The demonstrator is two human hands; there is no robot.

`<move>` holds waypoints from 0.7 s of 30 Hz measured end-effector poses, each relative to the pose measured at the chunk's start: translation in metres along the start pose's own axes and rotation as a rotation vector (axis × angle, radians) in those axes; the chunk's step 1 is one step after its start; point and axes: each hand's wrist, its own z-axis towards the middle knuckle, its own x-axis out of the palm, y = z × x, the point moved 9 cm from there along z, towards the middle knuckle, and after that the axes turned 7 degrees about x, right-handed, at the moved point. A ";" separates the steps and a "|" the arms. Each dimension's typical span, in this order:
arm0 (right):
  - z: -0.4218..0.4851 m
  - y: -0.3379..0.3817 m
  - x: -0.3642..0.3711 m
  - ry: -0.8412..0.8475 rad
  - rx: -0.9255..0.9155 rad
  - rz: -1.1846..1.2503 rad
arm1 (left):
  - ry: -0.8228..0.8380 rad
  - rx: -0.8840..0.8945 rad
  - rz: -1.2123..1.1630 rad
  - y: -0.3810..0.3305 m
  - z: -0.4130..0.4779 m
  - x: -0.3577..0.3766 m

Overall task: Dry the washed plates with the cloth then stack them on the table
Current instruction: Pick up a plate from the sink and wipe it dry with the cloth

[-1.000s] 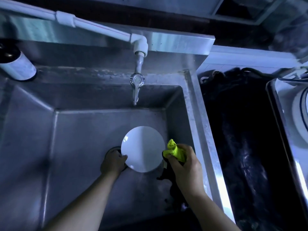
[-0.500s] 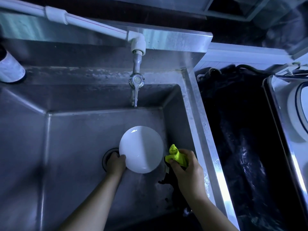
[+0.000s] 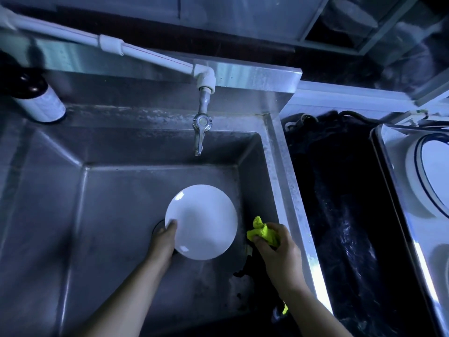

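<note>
**Plate in the left hand, cloth waiting just to its right**

The white plate (image 3: 201,222) is held low inside the steel sink (image 3: 116,215), its face turned up toward the person. Being round, it has no long axis to reckon with. The left hand (image 3: 164,238) grips its left rim, with the thumb on the face and the fingers hidden behind. The right hand (image 3: 279,248) is curled round a bunched yellow-green cloth (image 3: 263,231), which sits just beside the plate's right edge but apart from it. Drying therefore looks to need only a short sweep of the right hand leftward onto the face, and nothing lies in that gap.

Behind the left hand and the plate, the drain (image 3: 157,227) shows in part. Under the right hand a dark object (image 3: 251,266) lies on the sink floor; what it is cannot be told. The tap (image 3: 201,132) hangs beyond the plate, well above it.

Far left of the left hand a bottle (image 3: 38,100) stands on the sink ledge. Right of the right hand, past the sink wall, is a black-lined bin (image 3: 340,215), then a steel tray (image 3: 399,195) carrying a blue-rimmed plate (image 3: 435,171). A dried plate bound that way would likely pass over the bin.
</note>
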 end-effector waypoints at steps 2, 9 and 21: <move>0.003 0.007 -0.004 0.029 0.005 0.046 | -0.023 0.055 -0.024 -0.014 -0.018 -0.016; -0.003 0.075 -0.012 0.221 -0.164 0.149 | -0.070 0.416 -0.031 -0.113 -0.122 -0.055; -0.097 0.217 -0.087 0.471 -0.537 0.620 | -0.147 1.106 0.190 -0.295 -0.351 -0.084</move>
